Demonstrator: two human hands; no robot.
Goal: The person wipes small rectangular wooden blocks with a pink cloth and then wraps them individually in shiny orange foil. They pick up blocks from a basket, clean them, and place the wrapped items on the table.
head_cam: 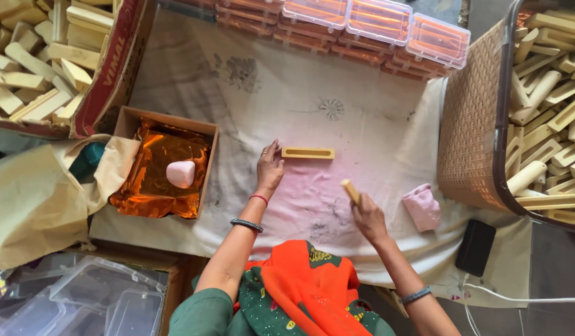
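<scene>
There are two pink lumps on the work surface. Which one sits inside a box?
The pink lump on the orange foil, inside the small cardboard box beyond the left hand. The other pink lump lies loose on the white cloth, near the right hand.

The right hand (368, 218) covers the lower end of the stick (350, 190), so its full length can't be told. The carton (63, 62) of wooden pieces runs off the top and left edges; the basket (480, 124) runs off the right. The stacked clear boxes (374, 25) are cut by the top edge. The cloth bag (38, 199) hides most of a teal thing (88, 160). The person's elbows and body leave the bottom edge.
</scene>
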